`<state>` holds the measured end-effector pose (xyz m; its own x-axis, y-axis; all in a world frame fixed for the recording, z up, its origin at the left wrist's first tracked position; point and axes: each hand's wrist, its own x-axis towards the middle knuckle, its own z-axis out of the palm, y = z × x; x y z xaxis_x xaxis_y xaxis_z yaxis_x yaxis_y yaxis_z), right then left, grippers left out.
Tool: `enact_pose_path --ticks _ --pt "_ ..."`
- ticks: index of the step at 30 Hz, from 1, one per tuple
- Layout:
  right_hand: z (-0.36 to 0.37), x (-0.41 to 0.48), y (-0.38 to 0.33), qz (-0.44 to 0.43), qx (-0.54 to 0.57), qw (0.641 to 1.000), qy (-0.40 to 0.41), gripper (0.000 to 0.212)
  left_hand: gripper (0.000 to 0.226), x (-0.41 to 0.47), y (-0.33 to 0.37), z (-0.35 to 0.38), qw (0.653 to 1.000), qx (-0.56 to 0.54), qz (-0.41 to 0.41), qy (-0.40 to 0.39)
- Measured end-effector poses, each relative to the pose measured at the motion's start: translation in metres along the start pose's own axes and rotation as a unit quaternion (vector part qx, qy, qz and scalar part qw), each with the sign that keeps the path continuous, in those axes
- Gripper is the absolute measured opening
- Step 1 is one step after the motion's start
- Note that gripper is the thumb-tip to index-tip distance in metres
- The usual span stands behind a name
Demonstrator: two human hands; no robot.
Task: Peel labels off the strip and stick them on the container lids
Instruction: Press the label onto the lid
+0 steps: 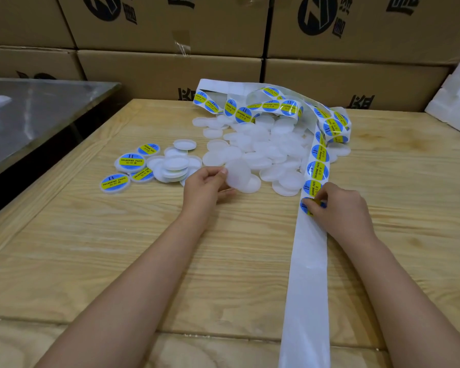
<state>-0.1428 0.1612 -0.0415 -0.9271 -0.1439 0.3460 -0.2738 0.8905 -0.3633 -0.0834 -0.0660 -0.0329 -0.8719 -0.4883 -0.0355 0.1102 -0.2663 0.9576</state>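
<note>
Item: label (306,206), round, blue and yellow, lowest one left on the strip.
Location: on the strip (318,166), which runs from a loose coil at the far side of the table (91,248) toward the person; below this label the backing is bare white.

Step in hand: peeling 1 label. The right hand (343,212) lies over the strip with its fingertips (316,204) bunched together and pinching the label's right side. The fingers cover that side, so the edge may or may not have lifted.

Companion item: blank lid (238,176), translucent white, tilted up off the table at the near edge of the pile. The left hand (205,187) holds it by its left rim, thumb (222,171) on top and the other fingers curled beneath.

Next move, as judged: draw the label clear of the backing without folding it onto itself, carry it left to the held lid, centre it on the flat face and press it down. The bare backing is not weighted and could lift with the pull.

Stock:
- unlabelled lids (263,144), heaped between the 2 hands and the coil.
- labelled lids (130,162), 4 visible, grouped left of the heap beside a few blank ones.

Surroundings: cardboard cartons (170,70) stacked behind the table, a steel-topped bench (37,107) to the left, white foam blocks (457,102) at right.
</note>
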Motion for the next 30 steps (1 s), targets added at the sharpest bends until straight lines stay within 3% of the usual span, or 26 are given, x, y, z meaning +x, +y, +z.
enact_pose_path --ticks 4,11,14,16,17,18,22,27,30 --pt "-0.006 -0.004 -0.007 0.04 0.047 0.998 0.01 0.047 0.007 0.002 0.005 -0.005 0.997 -0.066 -0.045 -0.022" --pt "-0.012 -0.005 -0.012 0.09 0.16 0.982 0.037 0.062 0.009 0.002 0.002 -0.004 0.989 -0.092 -0.081 -0.079" --pt "-0.015 -0.004 -0.018 0.126 0.349 0.924 0.097 0.059 0.012 0.0 0.002 -0.003 0.988 -0.08 -0.09 -0.1" --pt "-0.02 -0.006 -0.029 0.122 0.473 0.859 0.149 0.035 0.013 -0.003 0.002 0.0 0.985 -0.073 -0.096 -0.121" --pt "-0.021 -0.007 -0.033 0.11 0.499 0.845 0.156 0.022 0.015 -0.006 0.002 0.002 0.984 -0.071 -0.1 -0.133" --pt "-0.021 -0.009 -0.037 0.089 0.511 0.844 0.138 0.018 0.017 -0.009 0.002 0.005 0.981 -0.072 -0.106 -0.149" --pt "-0.006 -0.018 -0.056 0.024 0.526 0.85 -0.023 0.052 0.018 -0.024 -0.003 0.017 0.956 -0.096 -0.137 -0.241" --pt "-0.004 -0.023 -0.067 0.039 0.537 0.841 -0.039 0.059 0.017 -0.032 -0.006 0.024 0.948 -0.096 -0.155 -0.259" --pt "-0.004 -0.022 -0.065 0.011 0.529 0.847 -0.051 0.065 0.032 -0.032 -0.005 0.027 0.952 -0.09 -0.166 -0.241"
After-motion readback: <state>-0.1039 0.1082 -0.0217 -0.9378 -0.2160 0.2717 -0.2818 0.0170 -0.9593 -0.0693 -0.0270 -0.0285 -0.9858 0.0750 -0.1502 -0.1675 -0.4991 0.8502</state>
